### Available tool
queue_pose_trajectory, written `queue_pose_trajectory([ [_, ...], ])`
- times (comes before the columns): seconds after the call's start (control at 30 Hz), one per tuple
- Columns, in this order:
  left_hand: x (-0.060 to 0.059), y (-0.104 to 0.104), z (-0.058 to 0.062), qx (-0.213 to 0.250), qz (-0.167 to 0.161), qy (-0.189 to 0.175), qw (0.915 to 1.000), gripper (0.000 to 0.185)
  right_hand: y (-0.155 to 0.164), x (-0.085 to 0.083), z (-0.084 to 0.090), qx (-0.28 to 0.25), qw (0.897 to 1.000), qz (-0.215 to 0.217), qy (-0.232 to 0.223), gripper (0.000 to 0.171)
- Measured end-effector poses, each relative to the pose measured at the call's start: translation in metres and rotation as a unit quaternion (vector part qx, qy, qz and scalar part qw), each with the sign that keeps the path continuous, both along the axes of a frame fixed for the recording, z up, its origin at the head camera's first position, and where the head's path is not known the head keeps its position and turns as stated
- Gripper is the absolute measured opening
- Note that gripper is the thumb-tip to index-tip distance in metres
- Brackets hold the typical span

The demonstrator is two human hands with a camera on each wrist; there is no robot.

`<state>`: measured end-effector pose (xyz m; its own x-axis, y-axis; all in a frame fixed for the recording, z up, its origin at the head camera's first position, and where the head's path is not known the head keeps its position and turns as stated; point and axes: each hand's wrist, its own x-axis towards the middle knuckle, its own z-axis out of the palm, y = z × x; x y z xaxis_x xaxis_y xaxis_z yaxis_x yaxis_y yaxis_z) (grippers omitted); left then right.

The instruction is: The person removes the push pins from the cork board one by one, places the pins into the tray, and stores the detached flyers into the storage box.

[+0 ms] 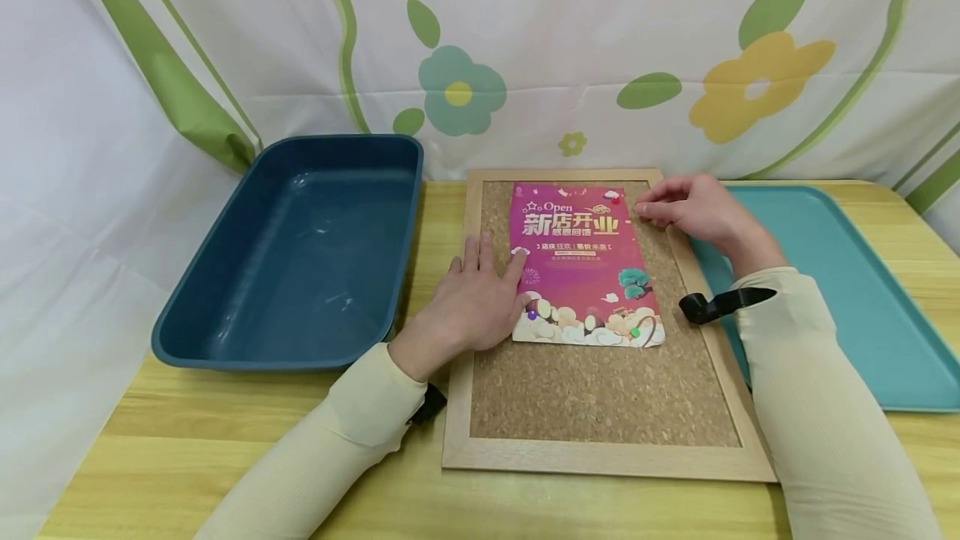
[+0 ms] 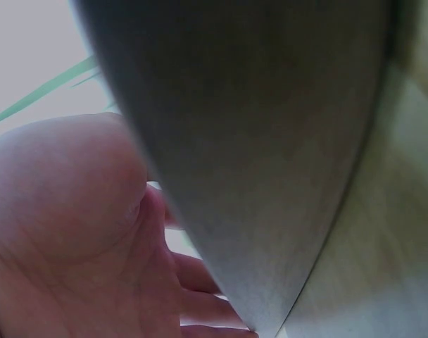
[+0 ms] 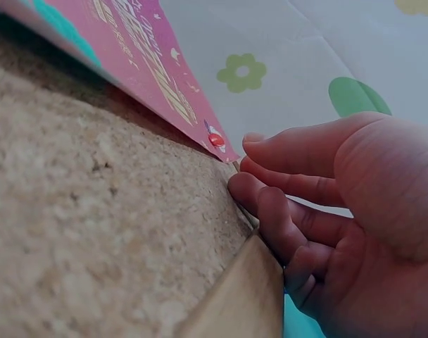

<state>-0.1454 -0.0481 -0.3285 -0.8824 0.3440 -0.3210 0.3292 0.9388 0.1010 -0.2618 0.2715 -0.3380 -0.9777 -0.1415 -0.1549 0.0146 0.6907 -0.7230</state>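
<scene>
A pink and purple flyer (image 1: 577, 273) with Chinese print lies on a cork board (image 1: 600, 398) in a wooden frame. My left hand (image 1: 480, 298) rests with spread fingers across the board's left frame, fingertips on the flyer's left edge. In the left wrist view, its palm (image 2: 66, 211) shows beside the board's dark side. At the flyer's top right corner is my right hand (image 1: 701, 211), thumb and loosely bent fingers close to the paper. The right wrist view shows the thumb (image 3: 291, 151) apart from the fingers, and the flyer's edge standing slightly off the cork.
A deep dark blue tub (image 1: 292, 257) stands left of the board. On the right, a flat teal tray (image 1: 847, 298) lies partly under the right forearm. A flowered curtain (image 1: 540, 48) hangs behind the wooden table (image 1: 225, 432).
</scene>
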Motion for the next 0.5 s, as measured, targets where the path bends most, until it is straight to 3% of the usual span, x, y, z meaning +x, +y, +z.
queue_pose_trajectory([
  [0.5, -0.0007, -0.0008, -0.001, 0.003, -0.004, 0.004, 1.0, 0.07, 0.0006, -0.0015, -0.0034, -0.009, 1.0, -0.007, 0.006, 0.042],
])
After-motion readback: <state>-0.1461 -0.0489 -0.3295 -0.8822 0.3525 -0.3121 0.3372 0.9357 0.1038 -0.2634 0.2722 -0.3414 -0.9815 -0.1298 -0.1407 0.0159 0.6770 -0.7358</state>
